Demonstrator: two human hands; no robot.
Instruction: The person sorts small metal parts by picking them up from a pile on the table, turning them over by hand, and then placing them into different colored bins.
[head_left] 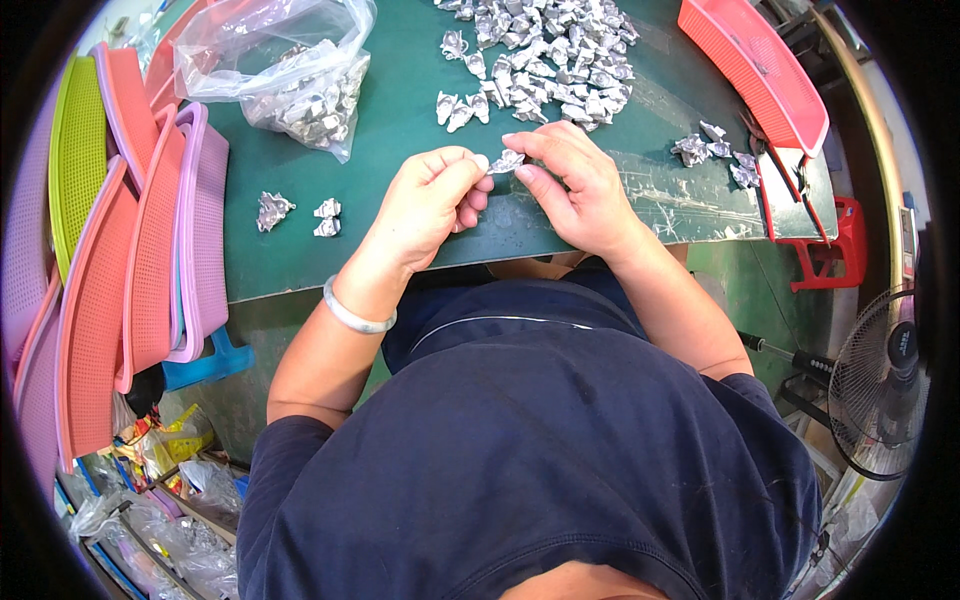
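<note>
A small silvery metal casting (507, 162) is held just above the near part of the green table (390, 262). My left hand (436, 196) is closed, thumb and forefinger pinching one end of it, the other fingers curled under. From the other side, the thumb and fingertips of my right hand (581, 188) close around the same casting. Beyond my hands lies a heap of similar castings (560, 65). A clear plastic bag (310, 95) with more of them stands to the left. Nearer to me on that side are a few loose castings (273, 211).
Pink, purple and green plastic baskets (150, 235) lean in a stack at the left. A pink basket (765, 75) stands at the far right corner, near several castings (715, 145). A red stool (838, 245) and a fan (880, 380) are off to the right.
</note>
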